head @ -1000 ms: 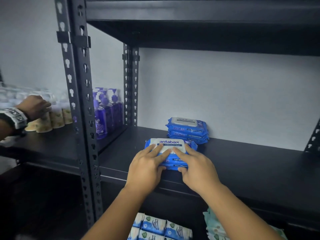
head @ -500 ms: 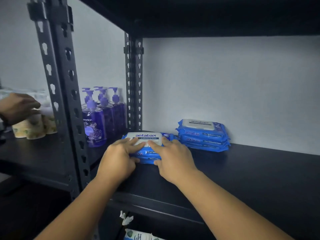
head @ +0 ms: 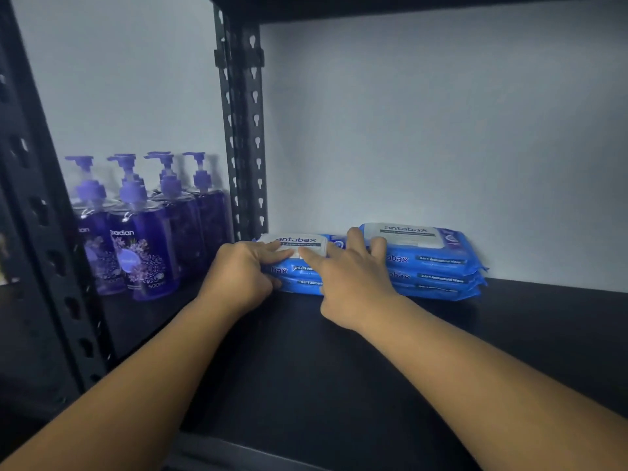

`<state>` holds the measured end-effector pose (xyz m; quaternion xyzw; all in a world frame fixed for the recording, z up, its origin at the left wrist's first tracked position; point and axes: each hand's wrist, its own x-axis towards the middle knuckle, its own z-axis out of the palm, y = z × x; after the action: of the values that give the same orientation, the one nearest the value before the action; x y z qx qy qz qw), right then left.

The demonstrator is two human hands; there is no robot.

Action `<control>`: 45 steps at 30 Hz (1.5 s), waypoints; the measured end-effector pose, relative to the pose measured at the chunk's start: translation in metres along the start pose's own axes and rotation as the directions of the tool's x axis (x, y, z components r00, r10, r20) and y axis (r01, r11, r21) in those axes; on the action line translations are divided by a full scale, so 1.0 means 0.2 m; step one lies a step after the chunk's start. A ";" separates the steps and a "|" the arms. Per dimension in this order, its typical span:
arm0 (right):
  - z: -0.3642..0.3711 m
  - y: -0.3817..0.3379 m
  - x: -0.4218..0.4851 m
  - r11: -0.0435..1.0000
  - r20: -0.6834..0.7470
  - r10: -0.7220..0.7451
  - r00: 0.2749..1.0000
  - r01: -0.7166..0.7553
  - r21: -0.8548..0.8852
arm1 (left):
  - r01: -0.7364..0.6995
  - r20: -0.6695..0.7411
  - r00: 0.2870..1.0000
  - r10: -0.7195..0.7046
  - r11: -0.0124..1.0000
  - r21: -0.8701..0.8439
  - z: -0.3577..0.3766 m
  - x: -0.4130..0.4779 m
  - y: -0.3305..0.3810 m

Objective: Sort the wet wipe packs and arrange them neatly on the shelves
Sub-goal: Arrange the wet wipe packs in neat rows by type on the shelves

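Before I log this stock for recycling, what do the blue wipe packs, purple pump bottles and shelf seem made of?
Wipe packs: soft glossy plastic film, crinkled at sealed edges. Pump bottles: clear plastic, probably; purple liquid shows through. Shelf: matte black, slotted uprights, likely painted metal.

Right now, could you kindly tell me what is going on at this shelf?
A person is tidying a stack of blue wet wipe packs at the back of a black shelf. The left hand grips the stack's left end, while the right hand rests straight fingers on its top and right end. A second stack of the same packs lies just to the right, against the wall; whether the two touch is hidden. Purple soap bottles stand in the next bay on the left.
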<state>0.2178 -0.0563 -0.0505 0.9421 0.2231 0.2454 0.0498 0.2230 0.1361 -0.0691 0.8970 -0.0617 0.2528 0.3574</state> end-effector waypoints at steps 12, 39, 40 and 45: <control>0.10 0.06 0.04 0.994 -0.042 0.075 0.996 -0.078 -0.072 | -0.291 0.020 0.953 0.301 0.901 0.321 0.11 0.09 -0.08; -0.02 0.05 -0.22 0.952 -0.270 0.170 0.948 -0.087 0.293 | -0.187 -0.029 0.980 0.195 0.968 0.166 -0.05 -0.19 0.03; -0.05 0.03 -0.27 0.939 -0.246 0.184 0.952 -0.096 0.331 | -0.188 -0.011 0.982 0.191 0.972 0.141 -0.07 -0.25 0.05; -0.24 -0.10 -0.53 0.865 -0.209 0.221 0.953 -0.093 0.494 | -0.109 0.040 0.994 0.105 0.989 0.096 -0.23 -0.61 0.19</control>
<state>0.1033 -0.0862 -0.0595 0.8999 0.2032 0.3066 -0.2342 0.0873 0.1296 -0.0785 0.9132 -0.1035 0.2586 0.2975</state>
